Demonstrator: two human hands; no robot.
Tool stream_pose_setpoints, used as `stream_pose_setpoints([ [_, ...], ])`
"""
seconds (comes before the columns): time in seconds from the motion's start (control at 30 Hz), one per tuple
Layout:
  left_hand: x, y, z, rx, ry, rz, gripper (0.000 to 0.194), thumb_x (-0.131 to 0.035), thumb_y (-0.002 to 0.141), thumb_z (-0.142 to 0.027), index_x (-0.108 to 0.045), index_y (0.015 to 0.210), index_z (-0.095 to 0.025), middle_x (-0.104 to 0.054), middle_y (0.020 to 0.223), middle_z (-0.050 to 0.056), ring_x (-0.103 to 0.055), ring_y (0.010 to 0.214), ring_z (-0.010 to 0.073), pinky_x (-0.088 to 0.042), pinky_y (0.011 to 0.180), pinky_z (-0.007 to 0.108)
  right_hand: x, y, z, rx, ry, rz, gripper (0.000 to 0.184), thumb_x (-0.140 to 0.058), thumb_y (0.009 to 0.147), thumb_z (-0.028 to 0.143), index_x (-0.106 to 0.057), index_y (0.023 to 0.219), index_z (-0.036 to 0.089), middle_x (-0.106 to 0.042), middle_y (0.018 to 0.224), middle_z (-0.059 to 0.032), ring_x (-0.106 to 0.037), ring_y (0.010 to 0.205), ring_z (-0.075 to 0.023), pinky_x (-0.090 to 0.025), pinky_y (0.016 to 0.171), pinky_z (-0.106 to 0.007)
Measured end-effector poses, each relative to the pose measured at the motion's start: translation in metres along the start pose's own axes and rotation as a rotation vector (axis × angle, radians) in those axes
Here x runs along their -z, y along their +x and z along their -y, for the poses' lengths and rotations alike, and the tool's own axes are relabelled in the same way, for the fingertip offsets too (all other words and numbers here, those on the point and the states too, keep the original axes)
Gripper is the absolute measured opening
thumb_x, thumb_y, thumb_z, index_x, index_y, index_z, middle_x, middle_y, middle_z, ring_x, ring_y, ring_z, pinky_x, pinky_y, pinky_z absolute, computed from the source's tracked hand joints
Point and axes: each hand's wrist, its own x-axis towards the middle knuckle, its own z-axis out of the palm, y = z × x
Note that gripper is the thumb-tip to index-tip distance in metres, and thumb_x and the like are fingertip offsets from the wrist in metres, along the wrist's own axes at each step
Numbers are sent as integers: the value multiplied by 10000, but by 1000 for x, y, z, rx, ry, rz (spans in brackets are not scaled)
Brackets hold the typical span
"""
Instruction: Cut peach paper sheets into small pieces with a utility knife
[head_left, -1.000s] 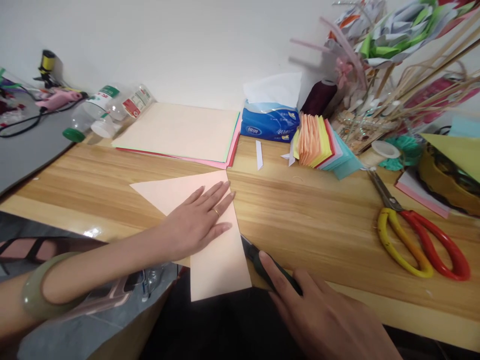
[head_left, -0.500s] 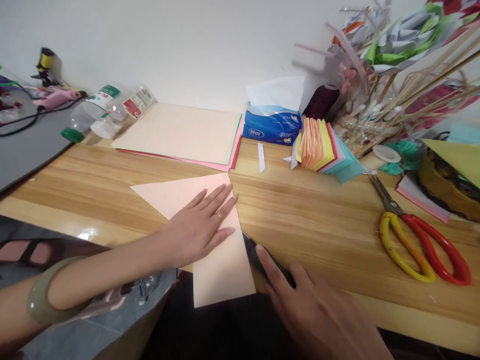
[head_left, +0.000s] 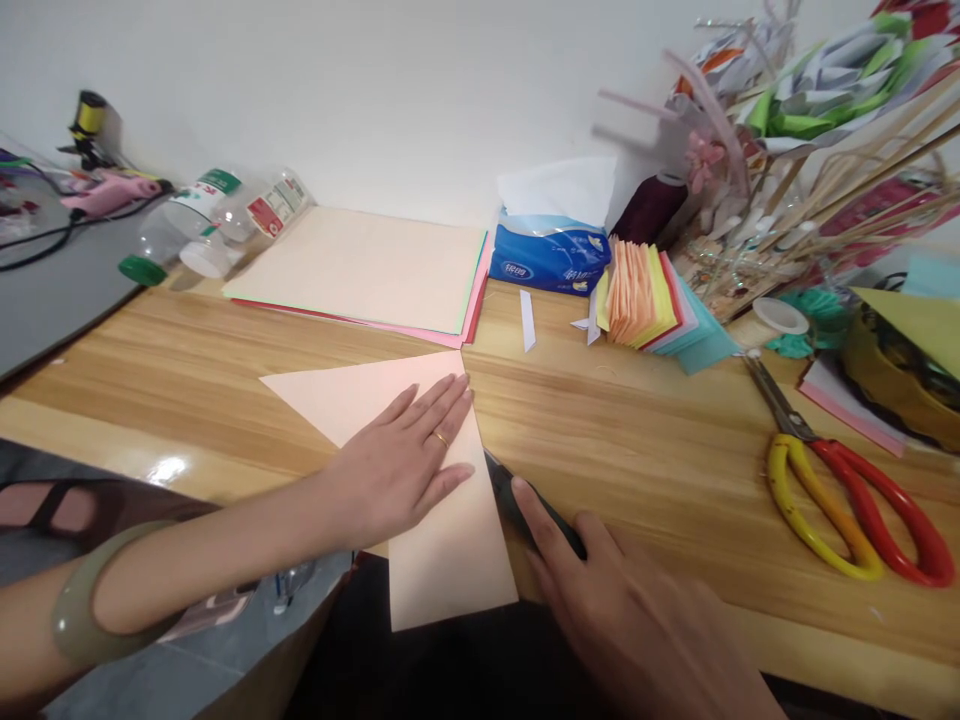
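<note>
A folded sheet of pale pink paper (head_left: 457, 560) lies on the wooden table, its near corner hanging past the front edge. My left hand (head_left: 409, 455) rests flat on it, fingers stretched toward the upper right corner. In my right hand (head_left: 600, 580) is a dark-handled utility knife (head_left: 517, 505), forefinger laid along its top. The knife's tip touches or nearly touches the paper's right edge, beside the fold; whether it is inside the fold I cannot tell.
Scissors (head_left: 825, 480) with yellow and red handles lie at the right. Behind are a stack of coloured paper (head_left: 360, 265), a blue tissue pack (head_left: 551, 255) and folded paper pieces (head_left: 637, 300). Plastic bottles (head_left: 195, 215) and a pink glue gun (head_left: 112, 195) lie at the left.
The view has shifted slightly, so objects at the right sit a little lower and further right. Both hands, the paper and the knife keep nearly the same places.
</note>
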Motion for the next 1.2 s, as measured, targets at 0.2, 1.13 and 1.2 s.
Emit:
stream_pose_setpoints([
  [0.2, 0, 0, -1, 12, -16, -9, 642, -110, 963, -487, -155, 1433, -51, -186, 1499, 166, -94, 1396, 236, -155, 1113, 413, -1, 14, 0, -47, -1, 32, 676, -582, 690, 136, -425, 1342, 217, -597, 681, -17, -554, 495, -137, -254, 384, -215],
  [1.13, -1, 1, -2, 19, -4, -24, 648, -159, 964, -467, -44, 1442, -44, -167, 1495, 200, -58, 1395, 255, -167, 1109, 411, 7, 78, -17, -98, 10, 210, 583, -536, 837, 212, -361, 1393, 246, -669, 780, -73, -629, 562, -180, -409, 416, -233],
  [1.2, -1, 1, -2, 17, 0, -26, 644, -167, 964, -464, -79, 1439, -39, -171, 1494, 199, -64, 1395, 253, -164, 1109, 406, 8, 83, -19, -109, 28, 232, 576, -515, 852, 223, -344, 1401, 245, -677, 814, -83, -642, 590, -192, -438, 441, -247],
])
